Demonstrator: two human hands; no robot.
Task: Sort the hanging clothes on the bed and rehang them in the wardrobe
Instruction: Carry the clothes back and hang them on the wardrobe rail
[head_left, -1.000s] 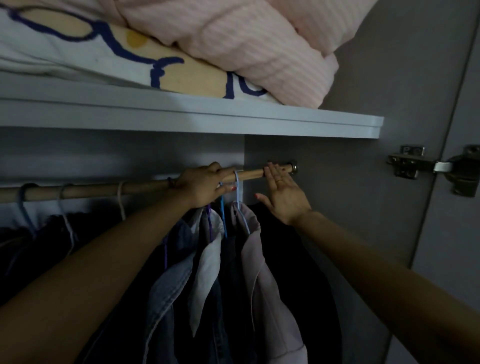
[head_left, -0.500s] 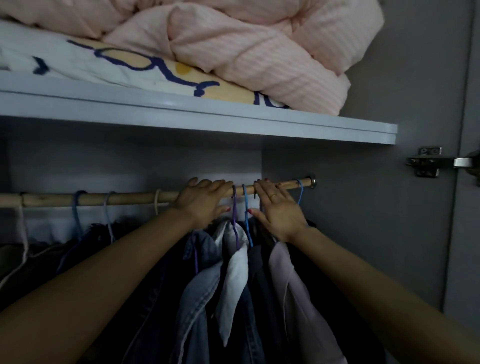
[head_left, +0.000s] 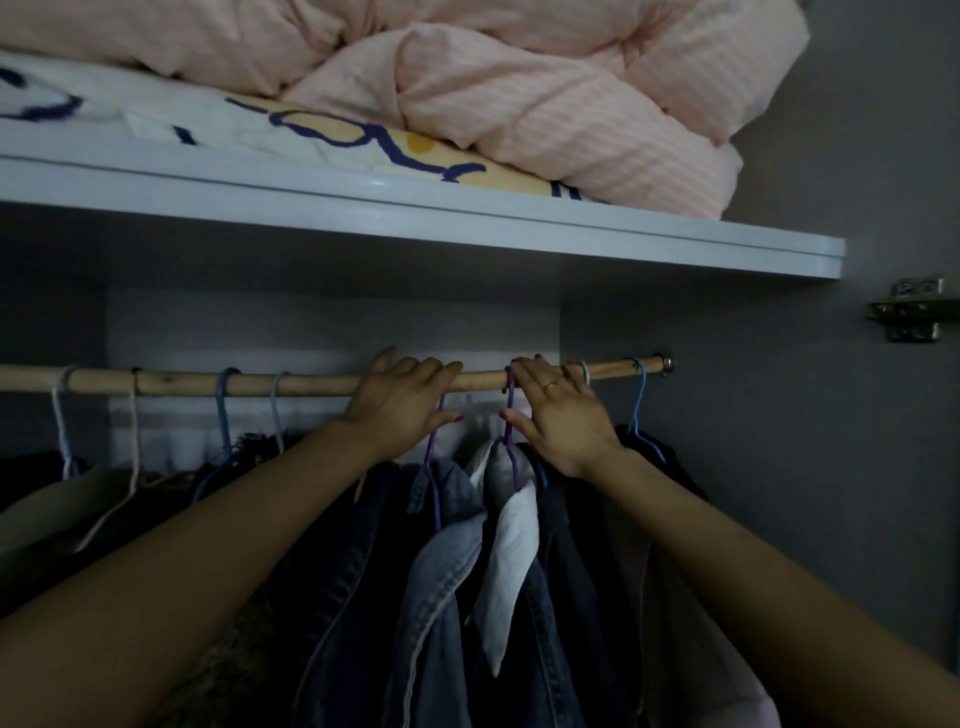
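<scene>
A wooden rail (head_left: 311, 383) runs across the wardrobe under a white shelf. My left hand (head_left: 402, 415) lies over the rail with its fingers bent across the top, and a purple hanger (head_left: 432, 467) carrying a denim jacket (head_left: 441, 571) hangs just under it. My right hand (head_left: 563, 423) rests flat against the rail with straight fingers, its thumb beside a second purple hanger (head_left: 511, 415) that bears a white garment (head_left: 511, 561). A blue hanger (head_left: 638, 405) with dark clothing hangs near the rail's right end.
Left of my hands, several pale and blue hangers (head_left: 223, 410) carry dark clothes. The white shelf (head_left: 467, 221) above holds a pink duvet (head_left: 571, 114) and printed bedding. The grey side wall (head_left: 779, 467) and a door hinge (head_left: 909, 309) are on the right.
My hands have slid a little apart along the rail, opening a gap between the two purple hangers. The view has tilted up and left.
</scene>
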